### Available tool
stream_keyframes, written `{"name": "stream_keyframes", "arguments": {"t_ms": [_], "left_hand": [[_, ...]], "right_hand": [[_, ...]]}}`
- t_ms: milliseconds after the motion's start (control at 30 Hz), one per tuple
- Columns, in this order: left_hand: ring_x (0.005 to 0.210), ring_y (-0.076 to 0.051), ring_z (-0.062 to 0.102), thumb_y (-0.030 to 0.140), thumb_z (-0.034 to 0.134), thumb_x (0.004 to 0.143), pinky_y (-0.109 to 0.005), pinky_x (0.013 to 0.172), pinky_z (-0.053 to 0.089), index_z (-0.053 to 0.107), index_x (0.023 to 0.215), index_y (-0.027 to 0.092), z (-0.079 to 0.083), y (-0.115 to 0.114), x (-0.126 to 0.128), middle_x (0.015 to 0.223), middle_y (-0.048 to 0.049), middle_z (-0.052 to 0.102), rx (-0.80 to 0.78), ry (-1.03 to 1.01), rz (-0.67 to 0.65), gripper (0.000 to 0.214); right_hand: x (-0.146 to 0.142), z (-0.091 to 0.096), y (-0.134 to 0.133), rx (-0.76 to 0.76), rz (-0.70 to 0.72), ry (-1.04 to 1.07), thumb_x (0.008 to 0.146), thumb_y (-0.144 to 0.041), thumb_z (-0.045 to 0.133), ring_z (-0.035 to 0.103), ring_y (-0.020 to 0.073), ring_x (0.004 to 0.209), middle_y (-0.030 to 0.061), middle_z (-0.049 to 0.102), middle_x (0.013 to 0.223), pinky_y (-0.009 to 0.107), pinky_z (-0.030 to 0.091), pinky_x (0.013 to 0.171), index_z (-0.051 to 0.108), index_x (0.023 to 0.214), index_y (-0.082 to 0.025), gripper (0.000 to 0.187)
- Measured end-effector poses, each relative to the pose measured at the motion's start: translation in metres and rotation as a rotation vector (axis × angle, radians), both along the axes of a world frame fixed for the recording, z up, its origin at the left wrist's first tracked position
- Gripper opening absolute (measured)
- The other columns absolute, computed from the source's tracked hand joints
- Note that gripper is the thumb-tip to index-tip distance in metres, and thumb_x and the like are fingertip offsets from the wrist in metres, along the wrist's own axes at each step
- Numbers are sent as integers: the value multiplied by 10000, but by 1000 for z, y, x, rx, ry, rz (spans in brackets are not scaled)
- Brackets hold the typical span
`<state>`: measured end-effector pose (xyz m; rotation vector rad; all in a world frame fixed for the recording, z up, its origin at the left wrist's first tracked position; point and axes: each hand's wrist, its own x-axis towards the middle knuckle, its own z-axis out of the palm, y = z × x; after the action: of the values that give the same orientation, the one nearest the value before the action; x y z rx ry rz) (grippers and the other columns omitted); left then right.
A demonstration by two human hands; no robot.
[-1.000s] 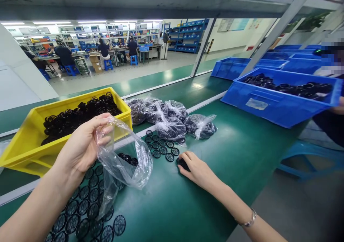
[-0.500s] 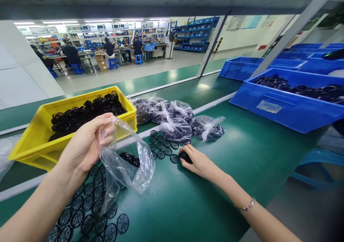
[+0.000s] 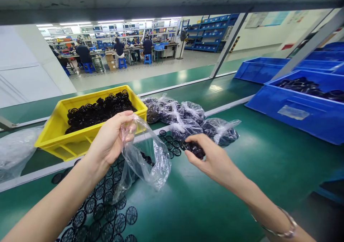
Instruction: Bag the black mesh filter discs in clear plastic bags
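Observation:
My left hand [image 3: 114,138] is closed on the rim of a clear plastic bag [image 3: 150,156], whose mouth hangs wide. Some black parts show inside the bag, partly hidden by the film. In my right hand [image 3: 212,156], a small stack of black round spoked parts [image 3: 194,149] is gripped between thumb and fingers, just above the green table. Left of that hand lie several loose black spoked discs [image 3: 170,145]. Many more black spoked discs [image 3: 99,206] cover the table beneath my left forearm and the bag.
A yellow bin [image 3: 80,141] full of black parts stands behind my left hand. Tied clear bags of black parts [image 3: 185,127] sit beyond my right hand. Blue bins [image 3: 298,109] line the right side. A clear plastic bundle [image 3: 18,148] lies far left. People work in the background.
My right hand has lifted from the table with a stack of black discs and turned toward the bag; fewer loose discs lie beside it. My left hand still holds the bag. The view has shifted.

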<state>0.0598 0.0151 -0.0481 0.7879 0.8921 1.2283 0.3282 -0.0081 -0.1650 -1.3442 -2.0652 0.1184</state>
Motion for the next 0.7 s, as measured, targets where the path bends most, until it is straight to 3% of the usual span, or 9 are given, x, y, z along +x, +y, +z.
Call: {"name": "stream_keyframes", "arguments": {"t_ms": [67, 133, 233, 333, 433, 567, 633, 700], "left_hand": [[398, -60, 400, 15, 535, 836, -131, 337, 303, 558, 856, 132, -2, -1, 5, 553, 25, 487, 27, 14, -12, 121], [410, -69, 413, 24, 550, 828, -141, 347, 321, 560, 861, 135, -2, -3, 11, 554, 26, 489, 38, 24, -16, 116], [421, -63, 415, 15, 548, 821, -140, 355, 329, 558, 869, 135, 1, -4, 13, 591, 23, 504, 38, 14, -4, 129], [421, -49, 405, -5, 530, 827, -131, 344, 314, 548, 873, 130, 2, -1, 3, 626, 24, 503, 31, -6, 32, 144], [448, -42, 434, -44, 504, 831, -120, 323, 290, 533, 879, 119, 0, 6, -10, 690, 9, 522, 24, -46, 75, 172], [444, -31, 424, -55, 468, 866, -112, 314, 288, 519, 880, 112, -3, 10, -15, 712, 4, 520, 8, -83, 87, 175], [434, -30, 414, -47, 457, 884, -110, 309, 286, 517, 889, 113, -4, 10, -13, 706, 4, 520, -2, -87, 87, 172], [417, -29, 400, -43, 453, 894, -112, 302, 286, 518, 896, 116, -4, 9, -12, 695, 9, 518, -13, -89, 83, 172]], "right_hand": [[-29, 45, -9, 120, 106, 34, 921, -293, 545, 639, 235, 933, 60, 622, 1026, 365, 547, 831, 519, 1107, -267, 189], [-65, 75, -11, 111, 197, -41, 906, -278, 581, 634, 230, 925, 66, 611, 1049, 367, 559, 816, 528, 1104, -249, 207], [-104, 91, -1, 88, 333, -215, 924, -289, 581, 620, 241, 966, 101, 591, 1103, 388, 573, 813, 537, 1147, -177, 253], [-94, 86, 16, 140, 425, -127, 964, -284, 557, 600, 225, 1049, 104, 593, 1153, 367, 555, 869, 542, 1216, -161, 281], [-40, 56, 31, 181, 218, 8, 1006, -254, 477, 629, 184, 881, 71, 618, 1037, 314, 546, 754, 612, 1123, -195, 188], [29, -27, 49, -23, 60, -287, 998, -245, 423, 652, 200, 778, 86, 624, 984, 316, 530, 647, 637, 1127, -194, 255], [46, -69, 54, -89, 10, -390, 983, -258, 435, 666, 232, 845, 110, 621, 1049, 329, 540, 646, 619, 1159, -190, 263], [52, -97, 56, -99, -25, -421, 972, -294, 465, 657, 250, 913, 115, 615, 1079, 344, 549, 693, 601, 1123, -203, 223]]}}
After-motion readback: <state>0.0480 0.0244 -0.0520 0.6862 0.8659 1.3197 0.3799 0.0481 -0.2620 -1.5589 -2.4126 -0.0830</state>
